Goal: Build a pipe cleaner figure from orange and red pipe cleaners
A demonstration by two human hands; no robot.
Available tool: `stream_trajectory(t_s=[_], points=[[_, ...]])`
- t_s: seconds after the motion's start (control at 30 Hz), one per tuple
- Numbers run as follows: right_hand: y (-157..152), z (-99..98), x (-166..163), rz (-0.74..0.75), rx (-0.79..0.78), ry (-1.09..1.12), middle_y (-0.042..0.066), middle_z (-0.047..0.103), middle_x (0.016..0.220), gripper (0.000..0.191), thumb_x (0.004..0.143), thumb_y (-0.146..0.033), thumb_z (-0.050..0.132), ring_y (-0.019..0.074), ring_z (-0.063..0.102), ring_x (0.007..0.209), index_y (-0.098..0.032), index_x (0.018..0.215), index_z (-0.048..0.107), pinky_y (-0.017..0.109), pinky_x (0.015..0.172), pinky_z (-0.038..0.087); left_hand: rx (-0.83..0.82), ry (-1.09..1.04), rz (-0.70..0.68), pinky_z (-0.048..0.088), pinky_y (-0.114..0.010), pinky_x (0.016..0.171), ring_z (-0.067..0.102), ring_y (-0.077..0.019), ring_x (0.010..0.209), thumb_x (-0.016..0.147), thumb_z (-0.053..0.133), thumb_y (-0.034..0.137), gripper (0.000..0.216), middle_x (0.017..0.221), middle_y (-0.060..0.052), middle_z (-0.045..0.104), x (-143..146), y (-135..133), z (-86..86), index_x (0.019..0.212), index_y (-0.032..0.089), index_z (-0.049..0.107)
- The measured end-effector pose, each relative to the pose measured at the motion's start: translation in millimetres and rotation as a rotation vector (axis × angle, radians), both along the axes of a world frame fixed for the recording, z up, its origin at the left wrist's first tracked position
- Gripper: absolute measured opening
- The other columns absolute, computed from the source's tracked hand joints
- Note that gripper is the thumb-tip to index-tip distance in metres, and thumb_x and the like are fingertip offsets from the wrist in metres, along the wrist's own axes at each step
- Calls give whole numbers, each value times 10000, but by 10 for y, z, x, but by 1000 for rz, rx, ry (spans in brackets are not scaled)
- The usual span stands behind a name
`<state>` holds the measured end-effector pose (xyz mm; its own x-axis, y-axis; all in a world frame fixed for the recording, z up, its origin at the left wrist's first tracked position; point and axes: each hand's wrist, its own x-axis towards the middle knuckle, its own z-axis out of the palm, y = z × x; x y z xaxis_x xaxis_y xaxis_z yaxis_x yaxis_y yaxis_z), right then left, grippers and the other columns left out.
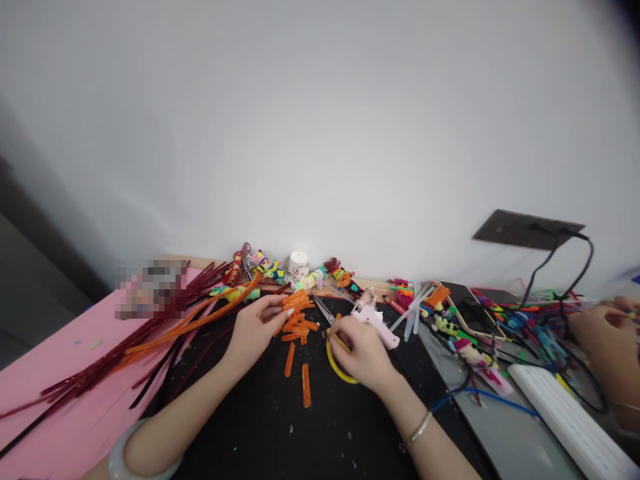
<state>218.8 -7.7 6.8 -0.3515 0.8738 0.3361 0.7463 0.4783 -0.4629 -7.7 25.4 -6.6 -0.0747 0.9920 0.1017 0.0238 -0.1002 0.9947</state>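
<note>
Over a black mat [260, 413], yellow-handled scissors [327, 313] slant diagonally, tips forward-left.

A handicraft work corner, whether in a home or a small workshop cannot be told: against a plain wall [320, 147], the tabletop [55, 357] carries long dark-red chenille stems [133, 337], cut orange pieces [306, 387], yellow-handled scissors [345, 375], a pink glue gun [384, 328], translucent glue sticks [411, 311] and fuzzy figurines [469, 351]; another person's hand [597, 333] shows at the right.
</note>
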Motion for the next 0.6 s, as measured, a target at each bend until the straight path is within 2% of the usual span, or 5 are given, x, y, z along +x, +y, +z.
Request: stream_trajectory(t_s=[0.1, 0.2, 0.37, 0.5, 0.6], points=[[-108, 10, -182, 246, -136, -100, -3, 628, 905, 189, 795, -303, 724, 154, 603, 793, -228, 952, 650, 231, 694, 417, 22, -6, -2, 576, -453, 924, 735, -288, 967, 652, 767, 372, 404, 1032, -118, 773, -5, 12, -15, 972, 138, 691], [-137, 4, -265, 308, -217, -173, -6, 626, 933, 424, 653, -400, 856, 162, 600, 814, -226, 975, 642, 229, 689, 404, 38, 2, -1, 572, -459, 927, 734, -289, 968, 662, 765, 375, 394, 1046, -117, 768, -7, 20, -22, 972, 142, 695], [-96, -98, -241, 281, -315, -123, -52, 625, 780, 366, 610, -379, 887, 133, 579, 709, -215, 810, 628, 212, 618, 356, 55, 43, -13, 571, -468, 923, 735, -283, 946, 687, 749, 356, 363, 997, -102, 772, -11, 27, -46, 978, 145, 696], [-50, -202, -215, 223, -390, 172, -61, 623, 654, 179, 728, -231, 795, 109, 559, 609, -199, 687, 624, 203, 588, 363, 74, 78, -31, 582, -462, 901, 740, -277, 913, 697, 746, 352, 345, 958, -91, 773, -12, 18, -73, 970, 146, 697], [2, -228, -193, 38, -345, 433, -36, 620, 613, 162, 765, -223, 711, 116, 523, 547, -190, 644, 608, 219, 539, 363, 86, 115, -30, 585, -448, 899, 741, -270, 908, 706, 745, 348, 342, 976, -96, 769, -6, 0, -74, 974, 141, 697]])
